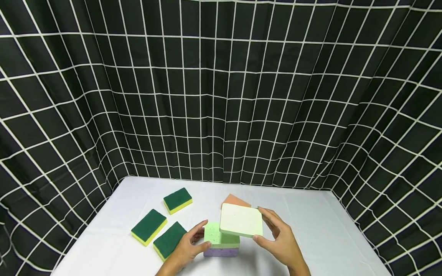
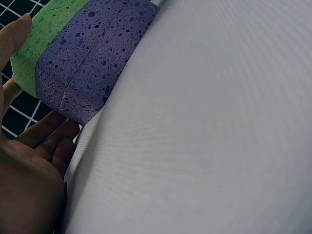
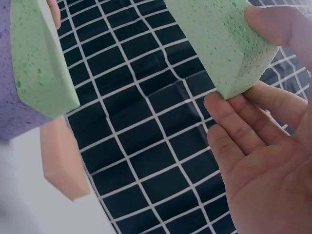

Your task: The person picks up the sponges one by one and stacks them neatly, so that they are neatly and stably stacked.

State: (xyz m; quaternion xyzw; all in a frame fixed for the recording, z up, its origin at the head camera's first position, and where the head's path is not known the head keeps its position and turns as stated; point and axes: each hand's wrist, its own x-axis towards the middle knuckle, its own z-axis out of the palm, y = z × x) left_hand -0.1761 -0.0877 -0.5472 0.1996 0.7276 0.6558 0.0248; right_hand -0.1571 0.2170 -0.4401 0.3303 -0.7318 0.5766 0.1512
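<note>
My right hand (image 1: pixel 281 237) pinches the right end of a pale green sponge (image 1: pixel 241 219), thumb on the near edge and fingers on the far one. That sponge is tilted above a stack, and its pores show in the right wrist view. In the stack, a light green sponge (image 1: pixel 221 237) lies on purple sponge material (image 1: pixel 221 252); a thin line runs along the purple side (image 2: pixel 92 53) in the left wrist view. My left hand (image 1: pixel 188 245) holds the stack's left end, its thumb and a finger at the green sponge's edges. Its lower fingers hang loosely beside the purple.
An orange sponge (image 1: pixel 236 200) lies behind the stack. Three green-and-yellow scouring sponges lie on the left: one far (image 1: pixel 177 200), one at the outer left (image 1: pixel 149 227), one beside my left hand (image 1: pixel 170 239). A white cloth (image 1: pixel 328 237) covers the table; a black gridded curtain (image 1: pixel 221 96) surrounds it.
</note>
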